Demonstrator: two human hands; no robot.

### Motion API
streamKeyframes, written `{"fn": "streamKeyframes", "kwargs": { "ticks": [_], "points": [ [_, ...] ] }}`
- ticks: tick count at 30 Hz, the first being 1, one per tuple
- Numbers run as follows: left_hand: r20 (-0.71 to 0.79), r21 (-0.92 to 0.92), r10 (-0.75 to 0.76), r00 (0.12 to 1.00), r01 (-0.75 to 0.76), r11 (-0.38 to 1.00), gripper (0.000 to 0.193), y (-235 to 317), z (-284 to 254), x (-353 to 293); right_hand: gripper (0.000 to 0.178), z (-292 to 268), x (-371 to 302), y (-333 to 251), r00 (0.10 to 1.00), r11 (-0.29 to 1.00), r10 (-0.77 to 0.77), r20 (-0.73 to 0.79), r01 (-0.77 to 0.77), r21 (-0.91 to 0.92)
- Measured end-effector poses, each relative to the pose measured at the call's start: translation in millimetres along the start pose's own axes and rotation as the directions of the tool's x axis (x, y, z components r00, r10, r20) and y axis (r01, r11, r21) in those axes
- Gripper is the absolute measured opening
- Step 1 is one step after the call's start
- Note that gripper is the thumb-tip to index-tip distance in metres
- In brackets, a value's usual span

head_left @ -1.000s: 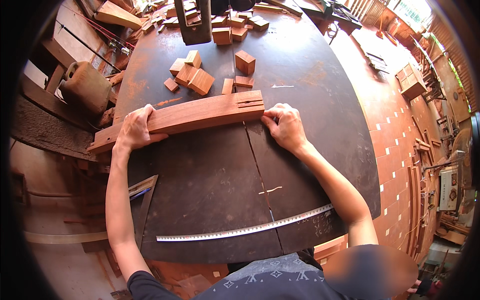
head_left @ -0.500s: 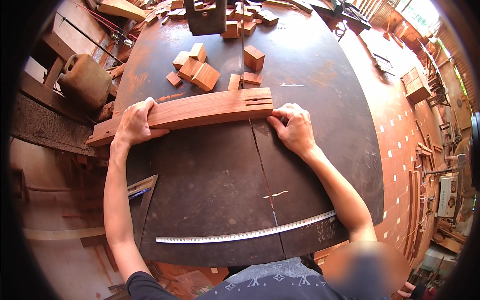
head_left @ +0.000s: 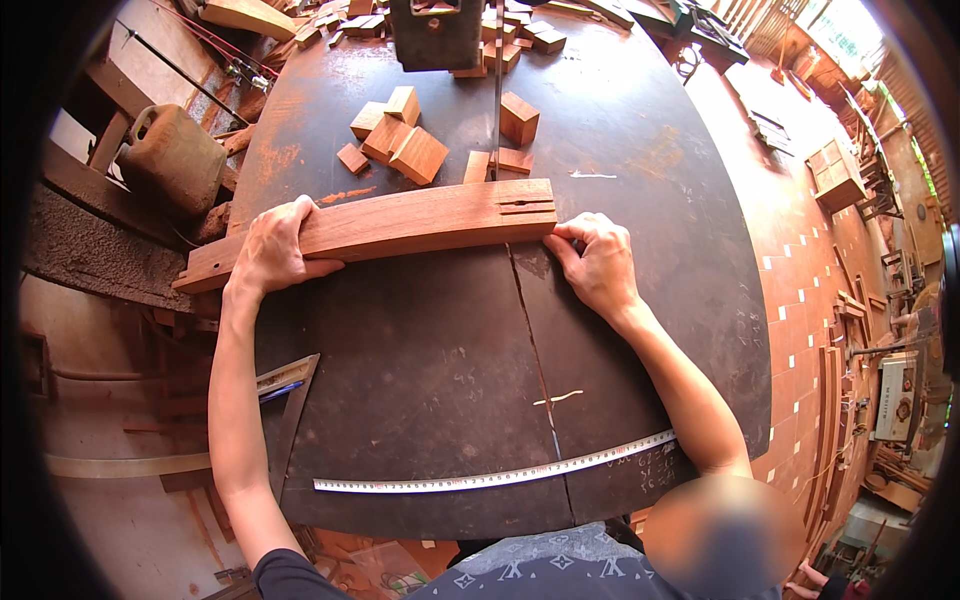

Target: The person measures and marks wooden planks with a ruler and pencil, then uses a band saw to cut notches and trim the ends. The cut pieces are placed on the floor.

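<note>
A long reddish wooden beam [head_left: 400, 222] lies across the dark saw table, with narrow slots cut near its right end and a small hole near its left end. The thin upright band saw blade [head_left: 497, 110] meets the far side of the beam, close to the slots. My left hand [head_left: 270, 248] is wrapped over the beam's left part, thumb along the near side. At the beam's right end, my right hand [head_left: 597, 262] is closed, thumb and fingertips against the near corner; its curled fingers are partly hidden.
Several wood offcuts [head_left: 418, 156] lie beyond the beam, under the saw's blade guide [head_left: 436, 38]. A measuring strip [head_left: 450, 485] runs along the table's near edge. A set square [head_left: 300, 400] and blue pen [head_left: 281, 391] lie by my left forearm. A dusty jerrycan [head_left: 172, 160] stands left.
The whole picture has shifted slightly to the right. Relative to the blade, the beam and both hands show no clear movement.
</note>
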State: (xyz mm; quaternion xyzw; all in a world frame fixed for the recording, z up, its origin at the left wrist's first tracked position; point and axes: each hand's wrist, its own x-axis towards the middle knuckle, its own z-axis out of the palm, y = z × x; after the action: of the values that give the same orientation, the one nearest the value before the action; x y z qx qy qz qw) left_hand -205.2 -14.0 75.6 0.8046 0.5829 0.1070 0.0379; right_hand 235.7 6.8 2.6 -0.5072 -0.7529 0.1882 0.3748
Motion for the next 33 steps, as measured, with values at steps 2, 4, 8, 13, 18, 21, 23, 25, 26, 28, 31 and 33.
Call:
{"fn": "streamKeyframes", "kwargs": {
  "ticks": [2,4,8,13,18,21,23,25,26,28,31,33],
  "points": [
    [-0.009,-0.028,-0.002,1.0,0.002,1.0,0.067,-1.2,1.4,-0.3,0.011,-0.8,0.2,-1.7,1.0,1.0,0.0,-0.002,0.0,0.0],
    [-0.004,-0.027,-0.005,1.0,0.005,1.0,0.067,-0.4,0.3,-0.1,0.011,-0.5,0.0,-1.9,1.0,1.0,0.002,-0.006,-0.002,0.001],
    [-0.013,-0.026,0.007,1.0,-0.007,1.0,0.067,-2.6,2.1,-0.1,0.011,0.5,-0.4,-1.4,1.0,1.0,0.0,-0.011,0.0,0.001],
    [-0.017,-0.024,0.008,1.0,-0.008,1.0,0.067,-2.7,2.4,0.0,0.011,1.1,-0.5,-0.6,1.0,1.0,-0.01,-0.016,0.01,-0.006],
    [0.009,0.011,-0.004,1.0,0.004,1.0,0.066,0.0,-0.9,2.5,0.012,-0.3,-0.7,-1.7,1.0,1.0,-0.011,-0.028,0.011,-0.011],
    [0.019,0.012,-0.019,1.0,0.019,1.0,0.066,0.8,-1.6,2.3,0.012,1.7,-0.9,-1.9,1.0,1.0,0.002,-0.026,-0.003,-0.021],
    [0.019,0.02,-0.013,1.0,0.013,1.0,0.066,0.8,-2.9,1.6,0.012,2.0,-0.6,-2.6,1.0,1.0,0.007,-0.017,-0.007,-0.012],
    [0.011,0.016,-0.002,1.0,0.002,1.0,0.066,-0.6,-2.1,2.0,0.012,2.2,-0.5,-1.9,1.0,1.0,0.001,-0.019,-0.001,-0.013],
    [0.007,0.014,0.002,1.0,-0.002,1.0,0.066,-1.2,-1.5,2.1,0.012,2.8,-0.7,-0.7,1.0,1.0,-0.007,-0.025,0.007,-0.019],
    [0.005,0.015,-0.002,1.0,0.002,1.0,0.066,-2.0,-0.1,2.8,0.012,3.3,-0.9,0.7,1.0,1.0,-0.009,-0.029,0.009,-0.023],
    [0.001,0.009,0.002,1.0,-0.002,1.0,0.066,-5.3,2.1,2.5,0.012,2.8,-0.9,0.7,1.0,1.0,0.005,-0.022,-0.006,-0.017],
    [0.0,0.005,0.004,1.0,-0.004,1.0,0.065,-6.6,2.1,2.4,0.013,2.3,-0.8,0.0,1.0,1.0,0.011,-0.017,-0.012,-0.011]
  ]
}}
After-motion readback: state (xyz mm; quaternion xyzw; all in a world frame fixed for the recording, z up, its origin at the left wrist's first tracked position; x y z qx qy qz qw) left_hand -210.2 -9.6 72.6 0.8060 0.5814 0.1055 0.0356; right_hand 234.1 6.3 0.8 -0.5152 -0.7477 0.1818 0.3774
